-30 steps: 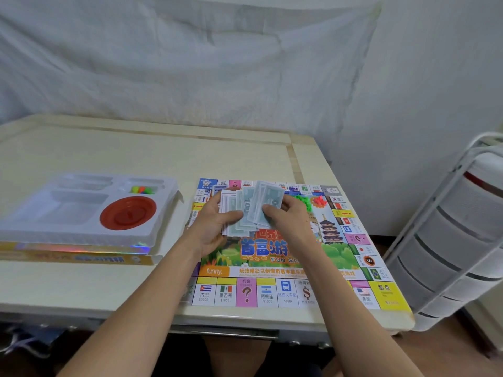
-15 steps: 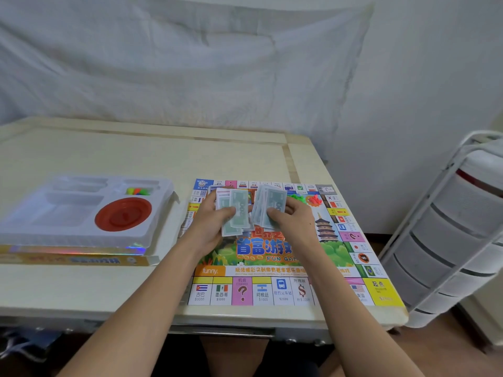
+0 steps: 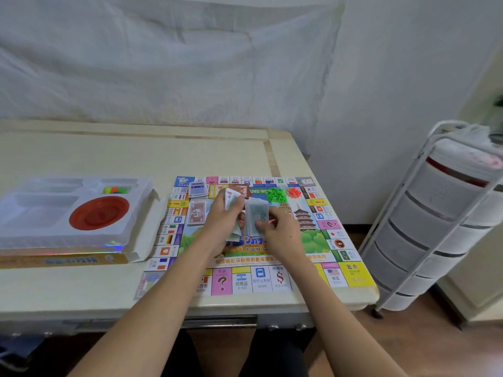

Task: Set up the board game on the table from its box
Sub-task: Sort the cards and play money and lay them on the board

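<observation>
The game board (image 3: 324,240) lay flat and unfolded at the right end of the pale, glossy tabletop (image 3: 136,159), its near edge close to the table's front. It was a square printed sheet bordered with small coloured squares bearing flags and symbols, with a pagoda and green trees pictured at centre. The left hand (image 3: 221,221) gripped a fanned bundle of thin paper play money (image 3: 232,198) above the board's middle. The right hand (image 3: 280,232) pinched a separate greenish stack of notes (image 3: 255,216) just beside it. Two piles of banknotes (image 3: 196,213) rested on the board's far left area. Small green plastic houses (image 3: 276,195) and red pieces (image 3: 294,191) sat heaped near the far edge. To the left, a white moulded plastic tray (image 3: 35,213) sat in the open box (image 3: 65,259), holding a round red disc (image 3: 99,213) and small coloured tokens (image 3: 115,190). A white tiered cart (image 3: 446,227) stood to the right of the table.
</observation>
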